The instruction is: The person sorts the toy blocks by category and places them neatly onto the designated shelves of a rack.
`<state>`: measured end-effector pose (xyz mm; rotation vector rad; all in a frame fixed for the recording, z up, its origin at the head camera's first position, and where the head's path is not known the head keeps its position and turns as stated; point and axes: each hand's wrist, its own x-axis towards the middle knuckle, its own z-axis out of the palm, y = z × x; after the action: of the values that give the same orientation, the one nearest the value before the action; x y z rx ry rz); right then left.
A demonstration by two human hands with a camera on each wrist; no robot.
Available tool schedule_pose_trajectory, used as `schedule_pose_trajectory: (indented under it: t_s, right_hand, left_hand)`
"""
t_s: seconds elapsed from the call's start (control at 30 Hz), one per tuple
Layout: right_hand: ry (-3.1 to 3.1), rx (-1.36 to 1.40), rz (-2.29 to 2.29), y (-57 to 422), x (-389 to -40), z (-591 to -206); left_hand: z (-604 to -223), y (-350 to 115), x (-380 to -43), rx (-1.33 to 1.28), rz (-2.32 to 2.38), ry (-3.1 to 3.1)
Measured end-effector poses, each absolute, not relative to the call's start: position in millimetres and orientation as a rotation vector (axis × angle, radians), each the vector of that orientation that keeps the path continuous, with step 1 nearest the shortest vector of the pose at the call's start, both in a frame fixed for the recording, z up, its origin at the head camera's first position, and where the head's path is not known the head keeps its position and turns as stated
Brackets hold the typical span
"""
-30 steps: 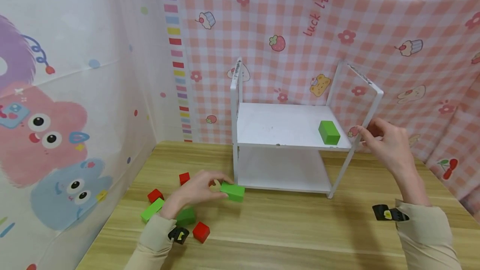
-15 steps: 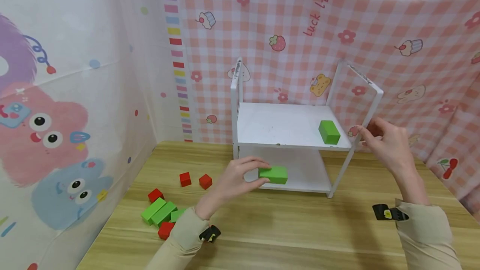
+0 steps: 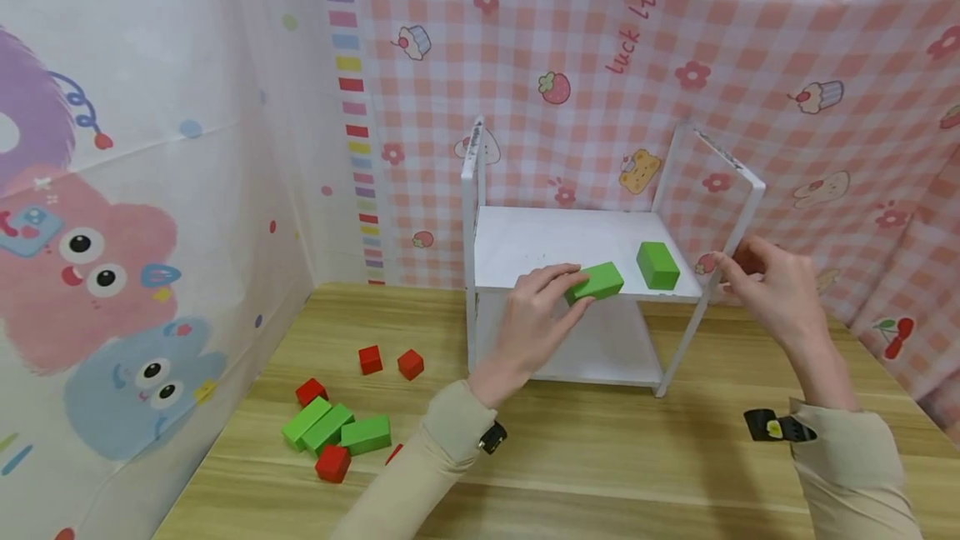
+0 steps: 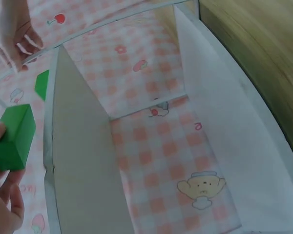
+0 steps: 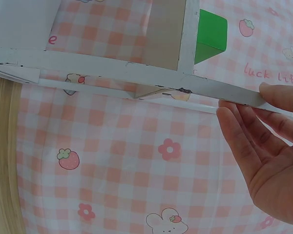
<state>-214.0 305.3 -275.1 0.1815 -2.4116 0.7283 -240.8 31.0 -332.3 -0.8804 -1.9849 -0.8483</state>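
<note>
My left hand (image 3: 531,322) pinches a green rectangular block (image 3: 597,281) between thumb and fingers, at the front edge of the upper level of a white two-tier shelf (image 3: 555,244). In the left wrist view the held block (image 4: 15,136) stands out beside the shelf board. A second green block (image 3: 658,265) sits at the right end of that upper level. My right hand (image 3: 780,294) holds the shelf's front right post, and the right wrist view shows its thumb (image 5: 281,97) on one side of the white bar (image 5: 224,92) with fingers on the other.
On the wooden table (image 3: 600,473) at left lie several green blocks (image 3: 366,434) and several red cubes (image 3: 333,463). One red cube (image 3: 394,453) is mostly hidden by the left sleeve. A pink checked cloth (image 3: 585,65) hangs behind the shelf.
My left hand has carried the green block rightward and up, from beside the shelf's lower left to its upper level's front edge. The right hand has stayed on the post.
</note>
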Motion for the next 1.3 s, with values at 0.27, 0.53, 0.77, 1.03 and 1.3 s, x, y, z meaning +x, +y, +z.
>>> schedule_pose_trajectory:
  t_s: [0.27, 0.53, 0.77, 1.03, 1.3]
  right_hand:
    - [-2.398, 0.189, 0.717, 305, -214, -275]
    - [-2.392, 0.199, 0.727, 304, -214, -276]
    - [-2.392, 0.198, 0.726, 304, -214, -276]
    - [-2.389, 0.201, 0.725, 304, -214, -275]
    - [-2.389, 0.199, 0.723, 304, -215, -276]
  left_hand:
    - [-329, 55, -249, -0.812, -0.729, -2.005]
    - [-325, 67, -252, -0.759, -0.617, -2.039]
    - [-321, 74, -253, -0.699, -0.522, -2.090]
    - [-320, 74, -249, -0.711, -0.500, -2.115]
    - [-316, 79, -246, -0.706, -0.514, -2.157]
